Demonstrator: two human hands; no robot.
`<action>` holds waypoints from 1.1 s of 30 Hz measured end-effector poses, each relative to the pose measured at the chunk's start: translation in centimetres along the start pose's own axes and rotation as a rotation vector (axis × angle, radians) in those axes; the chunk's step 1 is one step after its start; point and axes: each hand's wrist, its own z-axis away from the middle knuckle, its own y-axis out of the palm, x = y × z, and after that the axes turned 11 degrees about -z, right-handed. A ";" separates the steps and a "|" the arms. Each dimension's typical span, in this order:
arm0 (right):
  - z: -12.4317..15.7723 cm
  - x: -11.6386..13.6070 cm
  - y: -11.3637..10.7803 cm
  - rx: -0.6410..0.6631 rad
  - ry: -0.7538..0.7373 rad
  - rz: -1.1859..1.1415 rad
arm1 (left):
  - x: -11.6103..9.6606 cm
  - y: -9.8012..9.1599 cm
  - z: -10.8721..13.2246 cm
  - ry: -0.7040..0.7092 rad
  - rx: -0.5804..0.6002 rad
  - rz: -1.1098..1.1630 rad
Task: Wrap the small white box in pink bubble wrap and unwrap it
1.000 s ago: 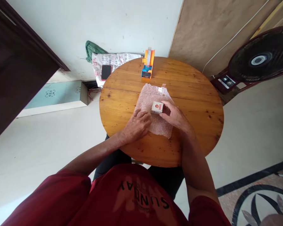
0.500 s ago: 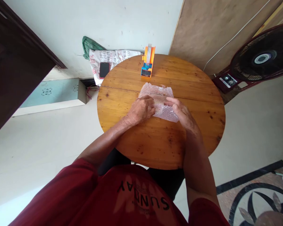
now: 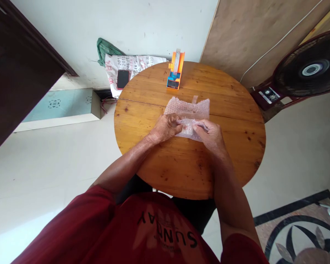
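Note:
A sheet of clear bubble wrap [image 3: 187,108] lies on the round wooden table [image 3: 154,157], its near part bunched between my hands. My left hand [image 3: 167,126] grips the left side of the folded part, thumb toward the middle. Across from it, my right hand [image 3: 210,134] pinches the right side with thumb and fingers. Whether anything is wrapped inside the fold I cannot tell. From the wrap's far edge sticks out a short strip of clear tape [image 3: 194,99]. Behind it stands an orange and blue tape dispenser [image 3: 176,71] with a roll of tape.
Left of the table's far edge, a phone [image 3: 123,79] rests on a printed white bag [image 3: 112,69], beside a green bag [image 3: 107,49]. A dark fan [image 3: 310,69] stands at the right. A pale blue box [image 3: 60,106] sits on the floor at left.
My right hand has closed on the bubble wrap, and the near part is now folded up between both hands. The tape strip at the far edge now shows clearly.

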 end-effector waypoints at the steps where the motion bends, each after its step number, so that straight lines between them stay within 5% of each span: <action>1: 0.0 0.0 -0.1 -0.003 0.010 0.005 | 0.1 0.0 0.1 -0.002 0.007 0.015; 13: -0.2 -0.5 -0.4 -0.030 0.143 0.035 | 0.1 0.1 0.0 -0.056 0.053 0.120; 24: -0.4 -1.5 -0.5 -0.130 0.050 0.288 | 0.2 0.4 -0.2 -0.060 0.058 0.152; 33: 0.0 -0.3 0.2 -0.002 -0.124 0.309 | -0.1 -0.1 -0.1 -0.077 0.123 0.212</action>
